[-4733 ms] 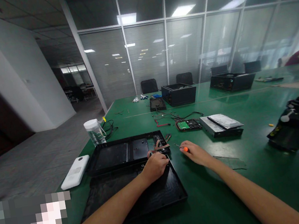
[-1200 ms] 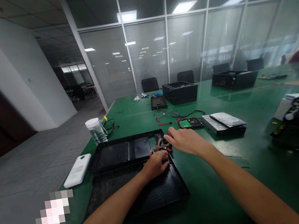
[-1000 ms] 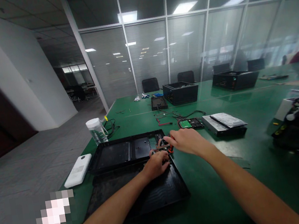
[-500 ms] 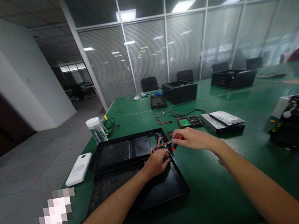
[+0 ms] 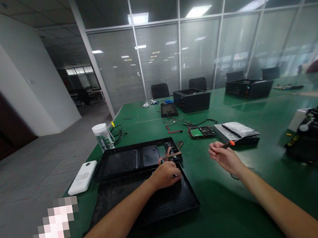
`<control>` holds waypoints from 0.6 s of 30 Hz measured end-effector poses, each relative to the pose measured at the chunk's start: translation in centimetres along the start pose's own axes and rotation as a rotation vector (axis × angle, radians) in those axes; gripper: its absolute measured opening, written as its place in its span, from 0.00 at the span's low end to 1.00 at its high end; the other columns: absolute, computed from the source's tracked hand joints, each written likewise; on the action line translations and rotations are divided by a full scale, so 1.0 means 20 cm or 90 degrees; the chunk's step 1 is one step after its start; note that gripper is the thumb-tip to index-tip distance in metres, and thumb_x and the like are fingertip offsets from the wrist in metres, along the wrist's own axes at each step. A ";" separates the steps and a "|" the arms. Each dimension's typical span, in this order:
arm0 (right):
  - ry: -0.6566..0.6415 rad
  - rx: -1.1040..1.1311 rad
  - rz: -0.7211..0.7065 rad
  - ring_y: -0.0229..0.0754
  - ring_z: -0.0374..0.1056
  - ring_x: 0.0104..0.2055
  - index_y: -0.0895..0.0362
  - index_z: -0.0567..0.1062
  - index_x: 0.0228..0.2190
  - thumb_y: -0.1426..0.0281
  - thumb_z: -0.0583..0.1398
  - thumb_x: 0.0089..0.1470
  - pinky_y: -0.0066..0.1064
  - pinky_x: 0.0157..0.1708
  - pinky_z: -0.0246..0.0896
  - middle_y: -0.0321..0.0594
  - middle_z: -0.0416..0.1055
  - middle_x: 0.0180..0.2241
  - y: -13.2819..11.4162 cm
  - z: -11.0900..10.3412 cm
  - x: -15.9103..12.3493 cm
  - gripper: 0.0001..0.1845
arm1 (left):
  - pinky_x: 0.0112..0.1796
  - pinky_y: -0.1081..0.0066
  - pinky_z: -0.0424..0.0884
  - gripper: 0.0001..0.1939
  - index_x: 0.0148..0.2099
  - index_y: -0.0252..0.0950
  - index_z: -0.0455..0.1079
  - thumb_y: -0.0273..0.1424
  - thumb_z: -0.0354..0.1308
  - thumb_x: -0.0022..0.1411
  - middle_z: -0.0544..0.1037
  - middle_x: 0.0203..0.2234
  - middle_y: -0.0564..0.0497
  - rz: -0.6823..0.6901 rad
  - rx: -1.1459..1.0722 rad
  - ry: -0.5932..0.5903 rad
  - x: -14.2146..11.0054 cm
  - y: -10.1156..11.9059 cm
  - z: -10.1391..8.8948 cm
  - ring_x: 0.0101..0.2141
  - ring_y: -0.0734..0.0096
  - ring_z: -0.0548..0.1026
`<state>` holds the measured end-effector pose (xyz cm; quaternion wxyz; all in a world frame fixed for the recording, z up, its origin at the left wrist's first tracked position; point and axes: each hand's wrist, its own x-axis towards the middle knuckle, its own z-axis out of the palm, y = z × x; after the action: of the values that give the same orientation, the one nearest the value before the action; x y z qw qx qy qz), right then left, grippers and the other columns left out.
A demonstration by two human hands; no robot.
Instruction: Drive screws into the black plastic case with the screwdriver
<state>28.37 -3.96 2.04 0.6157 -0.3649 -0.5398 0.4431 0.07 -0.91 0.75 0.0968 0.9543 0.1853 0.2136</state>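
Observation:
My left hand point(image 5: 167, 174) is closed near the right end of the seam between two black plastic casing halves, an upper one point(image 5: 123, 162) and a lower one point(image 5: 148, 205). Whatever its fingers pinch is hidden. A bundle of striped ribbon cables point(image 5: 169, 155) lies just beyond those fingers, at the upper half's right end. Raised over the green table to the right, my right hand point(image 5: 223, 156) grips a screwdriver point(image 5: 228, 145) with an orange and dark handle. Its tip cannot be made out.
Behind my hands are a green circuit board point(image 5: 197, 132), a silver-and-black box point(image 5: 235, 135) with papers on it, and loose wires point(image 5: 174, 131). A bottle point(image 5: 103, 137) and white phone-like device point(image 5: 83, 177) stand left. Black computer cases point(image 5: 192, 101) sit farther back.
My right hand has drawn back from the cables and moved right with the screwdriver, turning it so the orange end points right. My left hand stays at the casing.

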 end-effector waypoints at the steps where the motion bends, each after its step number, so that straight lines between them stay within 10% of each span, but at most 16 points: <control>1: -0.026 -0.036 -0.005 0.35 0.58 0.23 0.54 0.60 0.21 0.61 0.57 0.49 0.28 0.22 0.56 0.34 0.61 0.25 0.00 0.01 -0.01 0.13 | 0.41 0.70 0.64 0.05 0.32 0.38 0.70 0.29 0.53 0.59 0.73 0.27 0.50 0.017 -0.003 -0.021 0.00 0.00 0.00 0.36 0.67 0.69; 6: -0.193 -0.306 -0.005 0.37 0.58 0.21 0.55 0.63 0.15 0.55 0.46 0.57 0.31 0.24 0.56 0.38 0.62 0.19 -0.04 0.11 -0.09 0.25 | 0.43 0.68 0.64 0.11 0.41 0.36 0.69 0.37 0.53 0.60 0.74 0.33 0.47 0.054 0.008 0.004 -0.02 0.02 0.00 0.38 0.66 0.70; 12: -0.519 -0.603 -0.219 0.40 0.67 0.35 0.57 0.73 0.31 0.60 0.51 0.57 0.31 0.37 0.58 0.41 0.72 0.35 -0.19 0.41 -0.32 0.16 | 0.44 0.65 0.64 0.13 0.47 0.35 0.64 0.34 0.48 0.62 0.71 0.41 0.45 -0.012 0.148 0.000 0.00 -0.03 -0.16 0.41 0.64 0.70; 18: -0.409 -0.823 -0.221 0.40 0.67 0.31 0.55 0.67 0.42 0.63 0.56 0.53 0.30 0.31 0.58 0.41 0.69 0.37 -0.22 0.42 -0.65 0.15 | 0.38 0.69 0.67 0.30 0.53 0.32 0.54 0.42 0.58 0.53 0.70 0.41 0.43 -0.350 0.118 -0.069 -0.10 -0.23 -0.40 0.38 0.63 0.72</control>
<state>20.48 -17.82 2.89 0.1512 -0.4165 -0.8963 0.0184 -6.64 3.28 5.97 0.0734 0.8831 0.4502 0.1104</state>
